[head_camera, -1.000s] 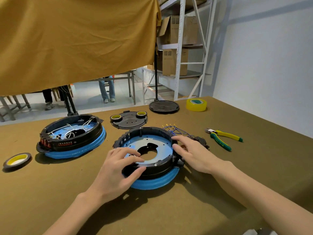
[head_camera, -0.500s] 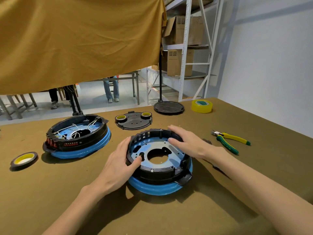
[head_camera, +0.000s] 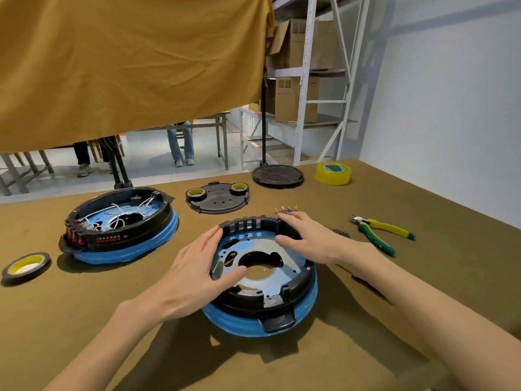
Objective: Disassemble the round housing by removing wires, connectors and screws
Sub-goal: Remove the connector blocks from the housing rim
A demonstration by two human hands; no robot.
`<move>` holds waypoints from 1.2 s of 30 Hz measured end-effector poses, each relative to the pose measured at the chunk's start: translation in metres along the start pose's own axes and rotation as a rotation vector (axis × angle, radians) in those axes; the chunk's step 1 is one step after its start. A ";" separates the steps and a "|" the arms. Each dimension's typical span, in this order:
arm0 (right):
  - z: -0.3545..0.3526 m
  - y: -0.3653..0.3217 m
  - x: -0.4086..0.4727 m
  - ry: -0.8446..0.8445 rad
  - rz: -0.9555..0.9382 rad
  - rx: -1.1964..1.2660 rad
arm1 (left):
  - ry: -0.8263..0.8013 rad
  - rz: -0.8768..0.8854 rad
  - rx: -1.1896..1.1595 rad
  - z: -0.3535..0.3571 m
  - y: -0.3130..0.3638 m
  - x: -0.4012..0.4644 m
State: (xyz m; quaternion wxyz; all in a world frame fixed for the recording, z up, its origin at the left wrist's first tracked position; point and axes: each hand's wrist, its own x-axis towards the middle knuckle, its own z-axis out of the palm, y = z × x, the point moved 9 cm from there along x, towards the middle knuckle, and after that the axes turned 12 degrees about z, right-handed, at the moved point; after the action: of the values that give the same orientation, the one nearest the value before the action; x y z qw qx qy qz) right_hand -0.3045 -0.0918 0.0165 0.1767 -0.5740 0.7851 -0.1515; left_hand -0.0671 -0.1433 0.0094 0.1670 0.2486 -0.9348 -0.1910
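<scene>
A round black housing with a blue base sits in front of me, its inner metal plate bare of wires. My left hand lies against its left rim, fingers fairly straight, thumb over the inside. My right hand rests on the far right rim with fingers extended. A bundle of blue wires with gold terminals lies on the table just beyond my right fingertips. A second housing, with white wires and red connectors inside, stands to the left.
Green-and-yellow pliers lie to the right. A black cover plate carrying two tape rolls sits behind, a black disc and a yellow tape roll farther back. Another tape roll lies at far left.
The housing has been turned and slid slightly towards me; its tab now faces the front. Both hands shifted around the rim, and the blue wire bundle reappeared beyond my right hand.
</scene>
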 end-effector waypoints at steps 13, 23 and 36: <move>-0.002 -0.004 -0.059 0.176 -0.120 -0.061 | 0.172 0.282 0.091 -0.002 0.031 -0.014; 0.002 -0.009 -0.085 0.062 -0.214 0.321 | 0.259 0.417 0.136 -0.001 0.040 -0.018; -0.078 -0.053 -0.122 0.184 -0.374 0.509 | 0.347 -0.048 -0.906 -0.077 0.044 0.012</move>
State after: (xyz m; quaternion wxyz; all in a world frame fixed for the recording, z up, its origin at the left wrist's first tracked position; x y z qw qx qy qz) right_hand -0.2604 0.0117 0.1222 0.2120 -0.6296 0.6156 -0.4239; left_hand -0.0630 -0.1353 0.0980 0.4073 0.2005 -0.7099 -0.5385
